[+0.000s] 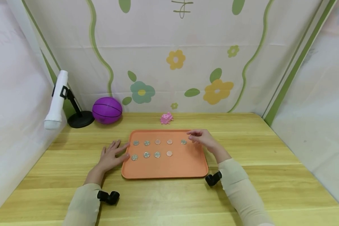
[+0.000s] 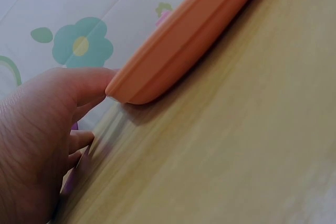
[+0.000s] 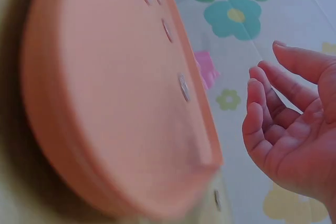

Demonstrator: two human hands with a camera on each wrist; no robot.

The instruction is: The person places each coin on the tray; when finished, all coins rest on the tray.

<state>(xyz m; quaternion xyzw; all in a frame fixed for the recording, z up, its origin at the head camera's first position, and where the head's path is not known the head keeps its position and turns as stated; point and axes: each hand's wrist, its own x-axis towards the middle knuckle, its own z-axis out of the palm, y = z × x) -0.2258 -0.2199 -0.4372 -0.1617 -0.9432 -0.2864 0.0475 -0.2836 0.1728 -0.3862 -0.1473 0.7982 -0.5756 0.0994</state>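
An orange tray [image 1: 164, 169] lies on the table with several coins in two rows, some silvery like the one [image 1: 147, 155] in the near row, some coppery like the one [image 1: 169, 142] in the far row. My left hand [image 1: 110, 158] rests at its left side, fingers spread, thumb and index finger at the rim [image 2: 137, 85]. Over the tray's far right corner hovers my right hand [image 1: 202, 138], close to the rightmost silvery coin [image 1: 183, 142]. Its fingers [image 3: 255, 120] are loosely bent with nothing between them. Past the rim in the right wrist view, another coin [image 3: 217, 200] shows.
Behind the tray stands a small pink toy [image 1: 166, 118]. A purple ball [image 1: 107, 110] and a white lamp-like device [image 1: 57, 100] on a black stand [image 1: 81, 119] occupy the back left. A flower-printed curtain [image 1: 158, 34] closes off the back of the wooden table [image 1: 169, 201].
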